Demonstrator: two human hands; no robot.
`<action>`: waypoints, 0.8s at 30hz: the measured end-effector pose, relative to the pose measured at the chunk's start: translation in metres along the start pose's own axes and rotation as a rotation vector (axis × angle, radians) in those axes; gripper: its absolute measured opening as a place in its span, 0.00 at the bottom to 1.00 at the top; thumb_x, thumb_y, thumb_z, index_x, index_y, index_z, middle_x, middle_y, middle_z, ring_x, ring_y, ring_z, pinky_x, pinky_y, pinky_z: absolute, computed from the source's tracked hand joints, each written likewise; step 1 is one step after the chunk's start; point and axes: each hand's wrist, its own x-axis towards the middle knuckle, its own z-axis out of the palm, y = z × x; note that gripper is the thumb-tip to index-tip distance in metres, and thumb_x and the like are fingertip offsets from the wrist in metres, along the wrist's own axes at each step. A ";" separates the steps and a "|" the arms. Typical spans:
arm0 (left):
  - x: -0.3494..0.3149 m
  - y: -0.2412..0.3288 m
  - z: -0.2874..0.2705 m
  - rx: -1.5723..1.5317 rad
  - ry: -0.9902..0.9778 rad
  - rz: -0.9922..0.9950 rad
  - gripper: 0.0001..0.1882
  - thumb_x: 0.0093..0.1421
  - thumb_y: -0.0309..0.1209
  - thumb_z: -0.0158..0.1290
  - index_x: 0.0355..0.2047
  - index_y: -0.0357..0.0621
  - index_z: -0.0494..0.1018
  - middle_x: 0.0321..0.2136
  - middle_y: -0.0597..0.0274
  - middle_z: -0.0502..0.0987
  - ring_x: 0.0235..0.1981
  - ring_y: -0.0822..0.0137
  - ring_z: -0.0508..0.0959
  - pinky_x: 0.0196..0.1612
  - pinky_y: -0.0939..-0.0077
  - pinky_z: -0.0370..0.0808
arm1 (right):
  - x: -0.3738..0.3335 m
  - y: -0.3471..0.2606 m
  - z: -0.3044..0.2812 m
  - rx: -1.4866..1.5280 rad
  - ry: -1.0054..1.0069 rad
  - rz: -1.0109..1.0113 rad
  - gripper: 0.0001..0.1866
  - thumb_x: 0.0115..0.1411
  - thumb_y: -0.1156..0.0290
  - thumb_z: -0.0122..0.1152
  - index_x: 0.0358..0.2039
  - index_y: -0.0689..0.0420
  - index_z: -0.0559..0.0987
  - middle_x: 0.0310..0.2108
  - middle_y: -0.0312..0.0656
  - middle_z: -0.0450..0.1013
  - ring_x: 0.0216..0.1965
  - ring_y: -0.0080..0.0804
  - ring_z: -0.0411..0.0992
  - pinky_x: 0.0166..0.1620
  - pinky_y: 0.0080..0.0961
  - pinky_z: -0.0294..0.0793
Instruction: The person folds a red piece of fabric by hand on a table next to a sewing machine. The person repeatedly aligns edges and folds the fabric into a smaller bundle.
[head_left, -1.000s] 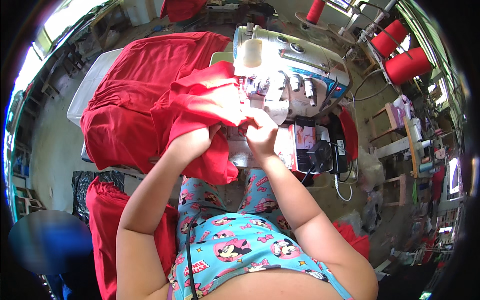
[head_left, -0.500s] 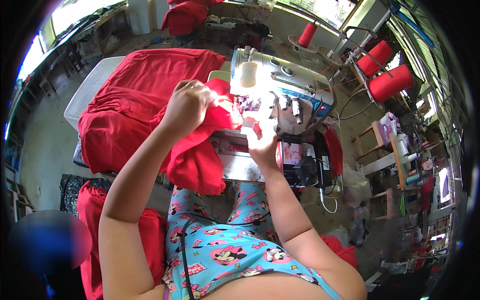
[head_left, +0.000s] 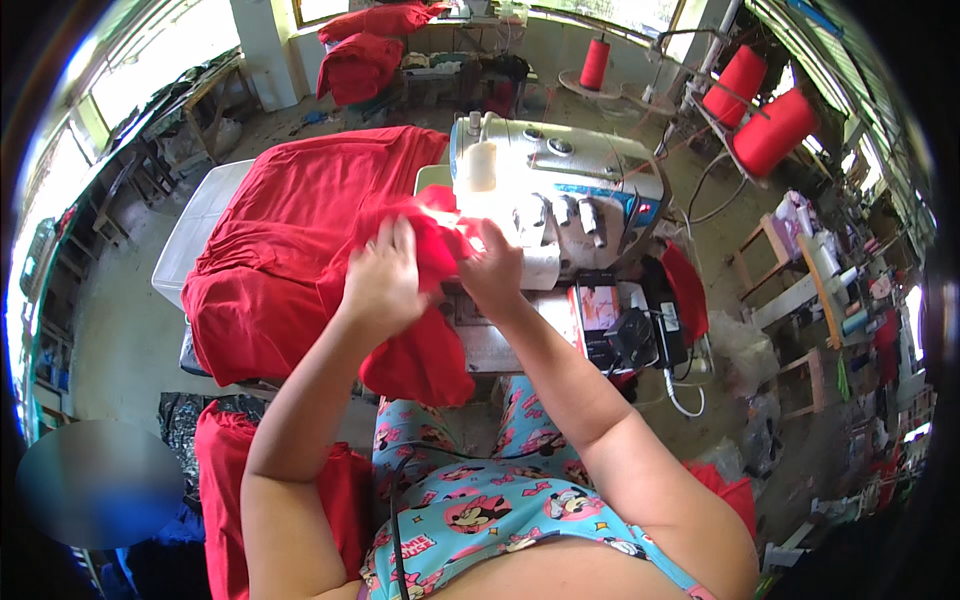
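A piece of red fabric (head_left: 425,355) is bunched up in front of the sewing machine (head_left: 600,165), and its lower part hangs over the table's near edge. My left hand (head_left: 385,280), slightly smeared by motion, is closed on the fabric's left side. My right hand (head_left: 492,268) pinches the fabric's right side, close to the machine's brightly lit needle area. The fingertips of my right hand are partly hidden by the cloth and the glare. Left of my hands, a large spread of red cloth (head_left: 320,190) covers the table.
Red thread cones (head_left: 775,130) stand on a rack behind the machine at the right. A small box (head_left: 598,310) and a black device with a white cable (head_left: 672,392) lie right of my right forearm. More red cloth (head_left: 225,480) lies at my lower left.
My right hand has moved left, away from the machine's front, and now grips the fabric. My left hand has come lower, with the cloth gathered between both hands. The view has shifted slightly.
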 end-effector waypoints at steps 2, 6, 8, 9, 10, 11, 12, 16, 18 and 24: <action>0.007 0.000 0.017 -0.229 0.557 0.210 0.47 0.45 0.29 0.62 0.61 0.37 0.47 0.57 0.41 0.58 0.55 0.45 0.64 0.56 0.55 0.62 | 0.008 -0.022 -0.001 0.013 0.072 -0.288 0.14 0.46 0.75 0.66 0.34 0.57 0.74 0.29 0.42 0.73 0.31 0.39 0.73 0.33 0.32 0.72; 0.006 0.014 0.039 -0.615 0.970 0.346 0.36 0.47 0.24 0.58 0.55 0.36 0.53 0.49 0.46 0.65 0.47 0.47 0.68 0.54 0.58 0.64 | 0.011 -0.057 -0.014 0.160 0.209 -0.335 0.16 0.46 0.79 0.66 0.35 0.59 0.71 0.29 0.41 0.69 0.31 0.36 0.69 0.38 0.29 0.69; 0.000 0.016 0.038 -0.670 0.874 0.196 0.21 0.47 0.22 0.57 0.43 0.36 0.66 0.39 0.49 0.73 0.41 0.52 0.74 0.46 0.62 0.70 | 0.007 -0.053 -0.016 0.139 0.219 -0.384 0.18 0.45 0.81 0.65 0.36 0.59 0.70 0.32 0.43 0.68 0.34 0.37 0.68 0.39 0.31 0.69; 0.001 0.016 0.038 -0.711 0.795 0.149 0.18 0.48 0.22 0.57 0.40 0.37 0.68 0.36 0.50 0.74 0.38 0.54 0.75 0.44 0.64 0.71 | 0.006 -0.051 -0.018 0.127 0.222 -0.410 0.19 0.45 0.82 0.64 0.37 0.60 0.69 0.33 0.44 0.68 0.36 0.38 0.67 0.40 0.31 0.69; 0.004 0.016 0.039 -0.749 0.714 0.101 0.14 0.48 0.21 0.56 0.37 0.38 0.70 0.34 0.51 0.75 0.36 0.55 0.77 0.41 0.65 0.73 | 0.003 -0.051 -0.024 0.095 0.170 -0.412 0.21 0.43 0.85 0.61 0.39 0.60 0.67 0.36 0.47 0.67 0.39 0.42 0.67 0.41 0.34 0.68; 0.005 0.012 0.037 -0.777 0.640 0.048 0.10 0.48 0.20 0.55 0.34 0.38 0.73 0.32 0.53 0.77 0.33 0.57 0.78 0.38 0.67 0.74 | 0.001 -0.053 -0.031 0.104 0.068 -0.409 0.22 0.42 0.86 0.60 0.40 0.60 0.67 0.37 0.47 0.67 0.40 0.43 0.67 0.42 0.34 0.68; 0.010 0.006 0.029 -0.696 0.724 0.088 0.05 0.48 0.18 0.54 0.27 0.40 0.75 0.26 0.56 0.77 0.29 0.58 0.79 0.32 0.69 0.75 | 0.000 -0.054 -0.038 0.109 -0.026 -0.403 0.24 0.41 0.87 0.59 0.41 0.60 0.66 0.37 0.48 0.66 0.42 0.44 0.67 0.42 0.34 0.68; 0.026 -0.015 -0.024 -0.504 0.649 0.264 0.04 0.50 0.21 0.56 0.28 0.41 0.76 0.28 0.54 0.78 0.30 0.58 0.79 0.34 0.69 0.75 | 0.024 -0.039 -0.050 -0.158 -1.105 0.115 0.11 0.58 0.71 0.52 0.40 0.62 0.72 0.28 0.43 0.72 0.31 0.35 0.72 0.39 0.29 0.72; 0.044 -0.017 -0.033 -0.563 0.424 0.391 0.04 0.51 0.22 0.56 0.29 0.40 0.76 0.29 0.53 0.79 0.30 0.57 0.79 0.34 0.70 0.74 | 0.048 -0.026 -0.067 0.359 -1.430 0.461 0.19 0.64 0.55 0.52 0.33 0.60 0.78 0.30 0.33 0.74 0.31 0.18 0.70 0.36 0.21 0.70; 0.097 -0.060 0.020 -0.412 -0.059 0.661 0.18 0.47 0.34 0.61 0.37 0.39 0.74 0.30 0.52 0.78 0.31 0.55 0.78 0.36 0.64 0.74 | 0.067 -0.003 -0.077 0.406 -1.531 0.166 0.19 0.66 0.56 0.49 0.24 0.55 0.75 0.21 0.27 0.67 0.26 0.15 0.65 0.32 0.21 0.69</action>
